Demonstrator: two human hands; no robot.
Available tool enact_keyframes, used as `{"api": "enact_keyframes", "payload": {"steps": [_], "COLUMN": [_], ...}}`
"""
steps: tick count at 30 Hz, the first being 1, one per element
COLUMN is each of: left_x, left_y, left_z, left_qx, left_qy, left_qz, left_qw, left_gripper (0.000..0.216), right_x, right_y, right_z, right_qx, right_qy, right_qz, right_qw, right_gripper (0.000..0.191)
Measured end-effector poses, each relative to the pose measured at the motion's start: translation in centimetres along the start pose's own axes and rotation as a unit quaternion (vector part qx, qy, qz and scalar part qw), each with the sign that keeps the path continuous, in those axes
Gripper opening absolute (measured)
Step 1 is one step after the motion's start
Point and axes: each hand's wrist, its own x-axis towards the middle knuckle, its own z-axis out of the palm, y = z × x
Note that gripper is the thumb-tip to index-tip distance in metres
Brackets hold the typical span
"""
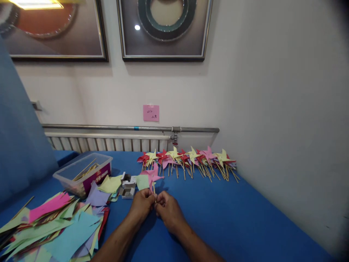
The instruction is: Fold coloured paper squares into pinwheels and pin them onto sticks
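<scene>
A pink paper pinwheel (153,176) on a thin wooden stick stands upright in front of me. My left hand (143,203) is closed, its fingers pinched at the stick just below the paper blades. Right beside it, my right hand (168,210) is also closed, with thumb and fingers at the lower part of the same stick. The fingertips of both hands almost meet and partly hide the stick. Behind the pinwheel lies a light green paper square (142,182). Small open white boxes (127,193) sit left of my hands; their contents are too small to make out.
Finished pinwheels (192,155) in red, yellow and pink lie in a row at the back of the blue table (218,218). A clear plastic box (81,174) holds sticks. Coloured paper scraps (60,225) pile up at left. Behind are a radiator (109,142) and a wall.
</scene>
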Motion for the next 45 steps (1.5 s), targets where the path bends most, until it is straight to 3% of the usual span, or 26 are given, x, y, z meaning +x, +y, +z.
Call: {"api": "enact_keyframes", "payload": {"steps": [16,22,34,45], "left_x": [-0.03,-0.06,0.08,0.32], "left_y": [0.05,-0.03,-0.08,-0.15], "left_z": [0.12,0.11,0.13,0.09], "left_qx": [-0.009,-0.001,0.004,0.018], "left_qy": [-0.001,0.011,0.014,0.015], "left_qz": [-0.004,-0.003,-0.006,-0.004], "left_qw": [1.0,1.0,1.0,1.0], "left_gripper": [0.029,0.03,0.029,0.031], "right_x": [-0.11,0.0,0.03,-0.1], "right_y": [-0.14,0.36,0.73,0.2], "right_z": [0.02,-0.09,-0.14,-0.22], "right_qx": [0.006,-0.057,-0.053,-0.059], "right_qy": [-0.001,0.031,0.019,0.023], "right_qz": [-0.001,-0.023,-0.062,-0.052], "right_qw": [1.0,0.998,0.997,0.997], "right_gripper": [0.014,0.011,0.008,0.01]}}
